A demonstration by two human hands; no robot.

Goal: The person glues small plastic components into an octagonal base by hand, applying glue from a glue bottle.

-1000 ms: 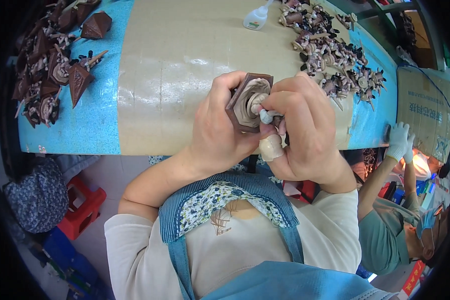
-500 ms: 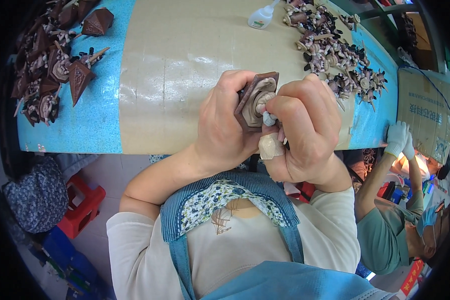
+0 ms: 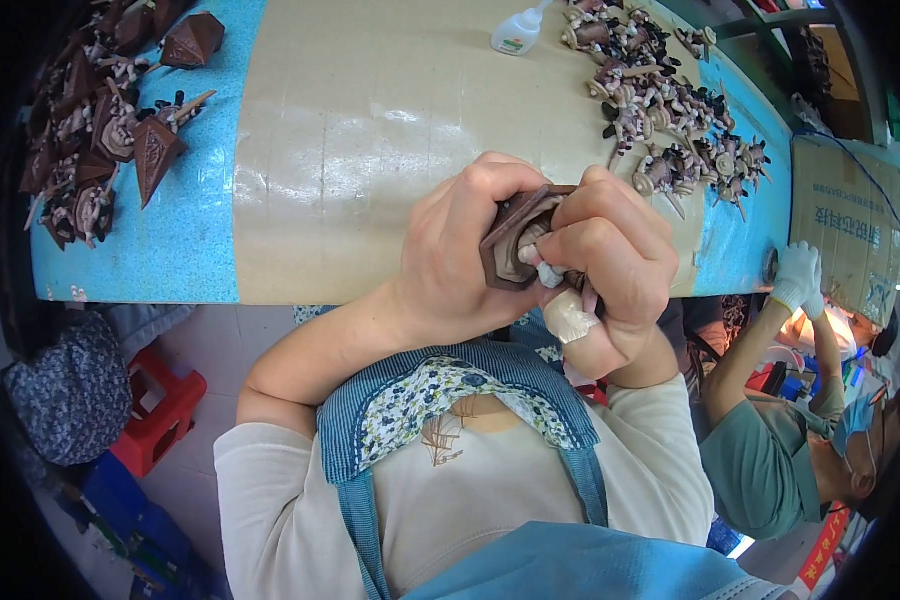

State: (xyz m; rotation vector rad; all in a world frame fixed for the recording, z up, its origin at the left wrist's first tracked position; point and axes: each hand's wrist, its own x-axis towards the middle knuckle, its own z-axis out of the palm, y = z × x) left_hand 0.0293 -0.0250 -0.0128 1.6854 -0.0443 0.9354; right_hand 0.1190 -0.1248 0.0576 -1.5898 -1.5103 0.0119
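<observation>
My left hand [image 3: 460,250] is closed round a dark brown coffin-shaped piece [image 3: 500,235], its hollow side turned toward my right hand. My right hand [image 3: 620,260] pinches a small pale figurine [image 3: 548,272] against that hollow. Most of the figurine is hidden by my fingers, and I cannot tell whether it is fixed to the piece. A beige wrap [image 3: 570,316] covers the thumb of my right hand. Both hands are raised over the table's near edge, in front of my chest.
Finished-looking brown pieces with figures [image 3: 100,150] are heaped at the table's left. Loose figurines [image 3: 660,120] are piled at the right. A white squeeze bottle [image 3: 517,33] stands at the back. A co-worker's gloved hands [image 3: 798,275] are beyond the right edge, near a cardboard box [image 3: 850,215].
The brown piece has tilted and moved slightly lower in my left hand. My right hand has closed in over it, pressing the figurine nearer its hollow.
</observation>
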